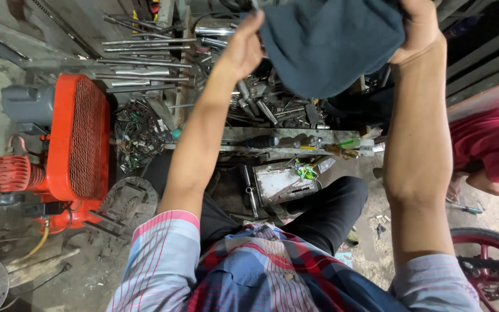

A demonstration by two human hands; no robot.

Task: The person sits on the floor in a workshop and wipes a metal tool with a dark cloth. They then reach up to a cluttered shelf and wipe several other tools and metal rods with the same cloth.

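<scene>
The dark blue cloth (330, 46) hangs at the top of the view, held up between both hands above a cluttered tool tray (244, 134). The left hand (241, 49) is raised with the forearm stretched up and away from the body, fingers pinched on the cloth's left edge. The right hand (420, 29) is closed in a fist around the cloth's upper right corner, its forearm rising almost straight up the frame. The two hands are well apart, with the cloth spread and sagging between them. Both sleeves, striped and checked, are pushed back near the elbows.

The top of the cloth and the right hand's knuckles are cut off by the frame edge, so how much fabric lies beyond cannot be told. The cloth hides part of the heap of metal rods and sockets (145, 58) behind it. Below the arms, the person's dark trousers cover part of a small metal box (281, 184). To the left stands an orange air compressor (70, 144) on the dirty floor, with a tangle of wires (137, 136) beside it. At the right edge a red wheel rim (486, 254) is only partly in view, and another person in red clothing (492, 144) is mostly cut off; that may be a crouched leg, though the view is too partial to be sure.
</scene>
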